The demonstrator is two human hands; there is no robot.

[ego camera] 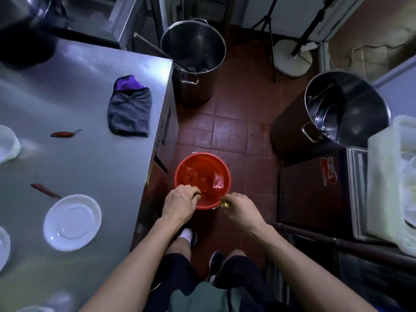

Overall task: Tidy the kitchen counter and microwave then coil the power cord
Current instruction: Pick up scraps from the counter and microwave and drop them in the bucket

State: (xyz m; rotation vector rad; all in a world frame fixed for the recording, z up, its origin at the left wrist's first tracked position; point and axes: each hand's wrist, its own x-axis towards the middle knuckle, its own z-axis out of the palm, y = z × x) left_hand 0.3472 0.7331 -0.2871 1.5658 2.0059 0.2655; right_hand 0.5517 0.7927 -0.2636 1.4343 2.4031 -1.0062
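A red bucket [202,163] stands on the tiled floor beside the steel counter [78,104], with red wrappers lying inside. My left hand [179,202] hovers over the bucket's near rim, fingers curled around a small yellowish scrap. At the rim's right side, my right hand [239,209] pinches another yellow scrap [225,204]. On the counter lie a folded grey and purple cloth [129,110], two red chillies [64,134] [45,191] and a white saucer [72,222]. No microwave or power cord shows.
Two large steel stockpots stand on the floor, one [193,48] behind the bucket, one [346,106] at the right. A white crate [391,176] sits on a rack at far right. Tripod legs [270,30] and a white round base [292,58] occupy the far floor. White dishes [6,143] line the counter's left edge.
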